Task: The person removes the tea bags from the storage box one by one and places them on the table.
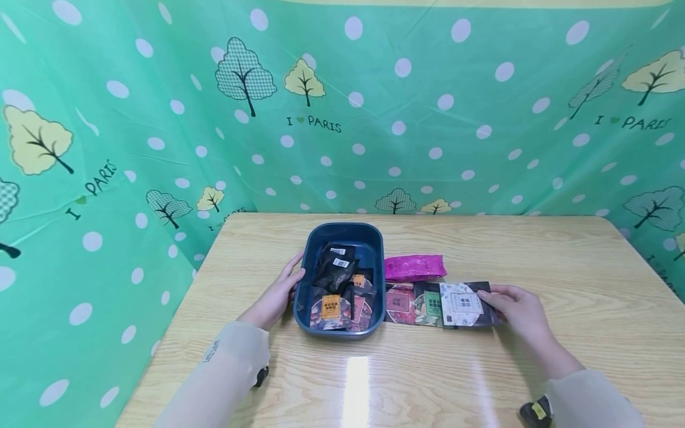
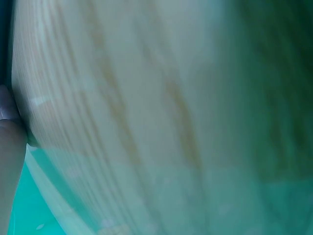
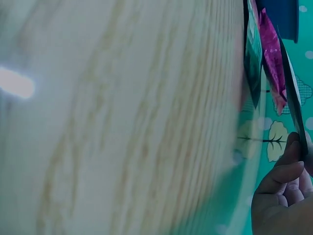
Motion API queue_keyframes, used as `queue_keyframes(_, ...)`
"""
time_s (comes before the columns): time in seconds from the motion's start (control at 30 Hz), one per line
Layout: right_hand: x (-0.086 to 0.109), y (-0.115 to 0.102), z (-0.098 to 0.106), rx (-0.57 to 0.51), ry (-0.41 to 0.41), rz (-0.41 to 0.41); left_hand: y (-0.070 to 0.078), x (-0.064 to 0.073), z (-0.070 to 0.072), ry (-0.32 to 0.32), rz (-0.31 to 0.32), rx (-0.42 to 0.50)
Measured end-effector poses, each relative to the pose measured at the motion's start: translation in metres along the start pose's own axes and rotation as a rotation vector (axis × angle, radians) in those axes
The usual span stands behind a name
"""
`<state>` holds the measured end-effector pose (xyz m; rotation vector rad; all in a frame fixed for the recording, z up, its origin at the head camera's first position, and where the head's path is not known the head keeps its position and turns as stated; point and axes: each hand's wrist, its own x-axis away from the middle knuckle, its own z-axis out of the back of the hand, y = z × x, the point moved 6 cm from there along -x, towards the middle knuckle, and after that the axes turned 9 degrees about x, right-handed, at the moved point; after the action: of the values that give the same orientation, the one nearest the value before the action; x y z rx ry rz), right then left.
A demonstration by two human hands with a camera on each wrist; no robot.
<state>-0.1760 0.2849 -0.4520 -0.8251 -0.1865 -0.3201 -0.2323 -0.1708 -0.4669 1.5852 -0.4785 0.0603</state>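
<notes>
My right hand (image 1: 516,306) pinches a flat packet with a white and pale blue front (image 1: 461,303) at its right edge. In the right wrist view this packet (image 3: 292,93) stands edge-on, between thumb and fingers. It overlaps a green-labelled packet (image 1: 429,303), beside which lies a red-labelled packet (image 1: 398,302). My left hand (image 1: 275,291) rests against the left side of a dark blue bin (image 1: 301,303), fingers fairly straight along its wall. Inside are black pouches (image 1: 336,273) with white stickers, an orange-labelled packet (image 1: 330,310) and others.
A shiny magenta pouch (image 1: 414,267) lies right of the bin, behind the flat packets. Everything stands on a light wood-grain table (image 1: 428,368). Green printed cloth (image 1: 374,137) hangs behind and at the sides of the table.
</notes>
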Motion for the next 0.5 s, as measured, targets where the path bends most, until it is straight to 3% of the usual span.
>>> queue_keyframes(0.5,-0.0070,0.0110,0.0002,-0.022,0.007,-0.020,0.0001,0.0002,-0.0008,-0.012,-0.003,-0.003)
